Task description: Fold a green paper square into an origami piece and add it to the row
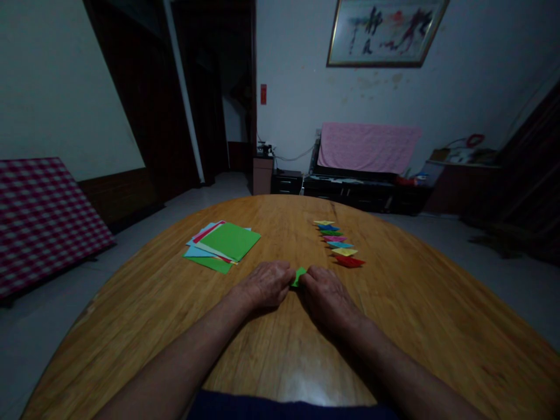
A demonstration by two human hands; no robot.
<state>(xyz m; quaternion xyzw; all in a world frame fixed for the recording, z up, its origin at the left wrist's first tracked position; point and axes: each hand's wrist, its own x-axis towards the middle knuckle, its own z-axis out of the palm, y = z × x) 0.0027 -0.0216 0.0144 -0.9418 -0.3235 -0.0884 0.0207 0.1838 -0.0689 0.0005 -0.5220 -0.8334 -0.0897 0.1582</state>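
A small piece of folded green paper (pixel 298 277) is held between my two hands, just above or on the table; most of it is hidden by fingers. My left hand (pixel 270 284) grips its left side with the fingers closed. On the other side, my right hand (pixel 327 294) pinches the paper's right part, fingers curled. Beyond my right hand stands a row of small folded paper boats, with a red paper boat (pixel 349 262) nearest and a yellow one (pixel 345 252) behind it.
A loose stack of coloured paper sheets (pixel 231 241), green on top, lies on the left of the round wooden table (pixel 280 361). Past the far edge are a low black cabinet (pixel 350 192) and a pink cloth (pixel 367 146). A checkered cloth (pixel 48 221) hangs at far left.
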